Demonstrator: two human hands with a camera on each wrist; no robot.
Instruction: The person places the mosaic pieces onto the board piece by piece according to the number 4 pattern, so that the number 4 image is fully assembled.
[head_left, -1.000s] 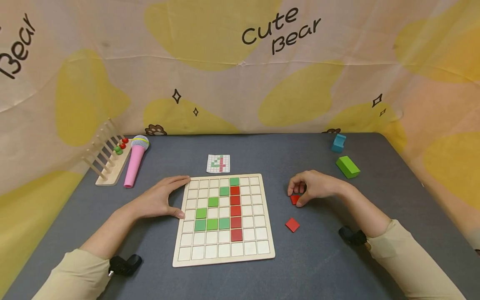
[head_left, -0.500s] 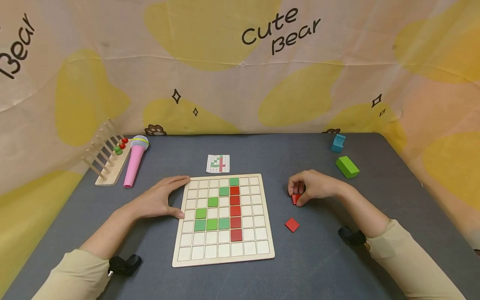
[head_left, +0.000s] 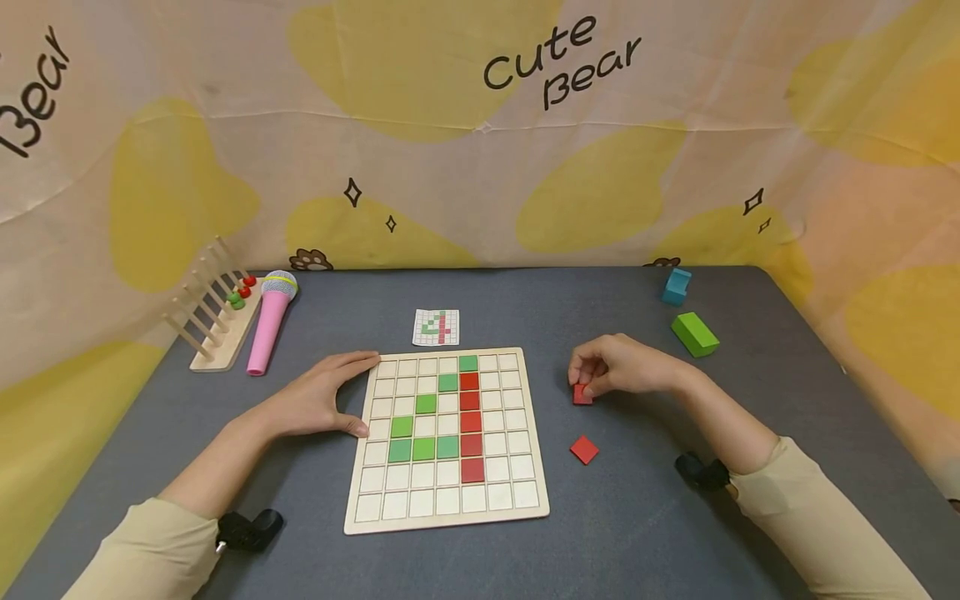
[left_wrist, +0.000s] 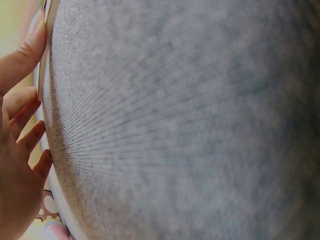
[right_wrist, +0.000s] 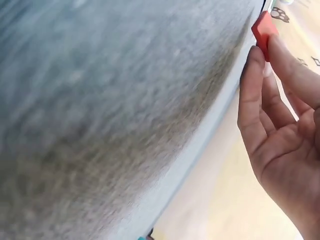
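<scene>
A wooden grid board (head_left: 498, 523) lies mid-table, with green tiles (head_left: 426, 403) in a stepped line and a row, and a column of red tiles (head_left: 471, 422). My left hand (head_left: 318, 396) rests against the board's left edge, thumb and fingers spread along it. To the right of the board, my right hand (head_left: 626, 365) pinches a red square tile (right_wrist: 264, 32) between thumb and fingertips. Nearer to me, another red tile (head_left: 584, 450) lies on the table. Behind the board is a small printed card (head_left: 436, 327) showing a green and red grid pattern.
At the back left stand a wooden peg rack (head_left: 225, 346) with a few red and green beads and a pink toy microphone (head_left: 268, 329). A green block (head_left: 695, 334) and a blue block (head_left: 677, 286) sit at the back right. A patterned cloth (head_left: 450, 167) hangs behind the table.
My right hand has lifted the red tile and shifted slightly left toward the board with it. The left hand and the board stay where they were.
</scene>
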